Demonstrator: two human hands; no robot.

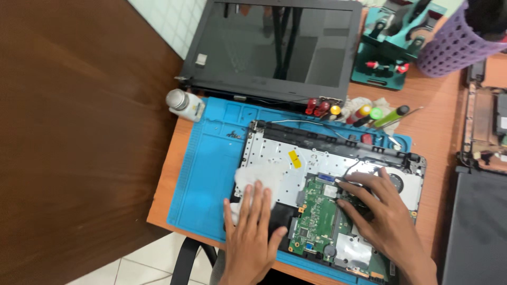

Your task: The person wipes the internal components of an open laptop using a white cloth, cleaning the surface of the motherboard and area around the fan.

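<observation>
An opened laptop base (296, 153) lies on a blue work mat (211, 158), its silver keyboard backplate and green circuit board (317, 214) exposed. My left hand (252, 232) lies flat, fingers spread, on a white cloth (261, 177) over the left part of the base. My right hand (377, 211) rests on the right part, its fingertips touching a dark component beside the fan (396, 182) and the green board. Neither hand grips anything that I can see.
A detached laptop screen (274, 45) leans at the back. A small white bottle (185, 104) stands at the mat's far left corner. Several screwdrivers (364, 113) lie behind the base. A teal tool stand (391, 47), a purple basket (454, 45) and another opened laptop (483, 132) sit right.
</observation>
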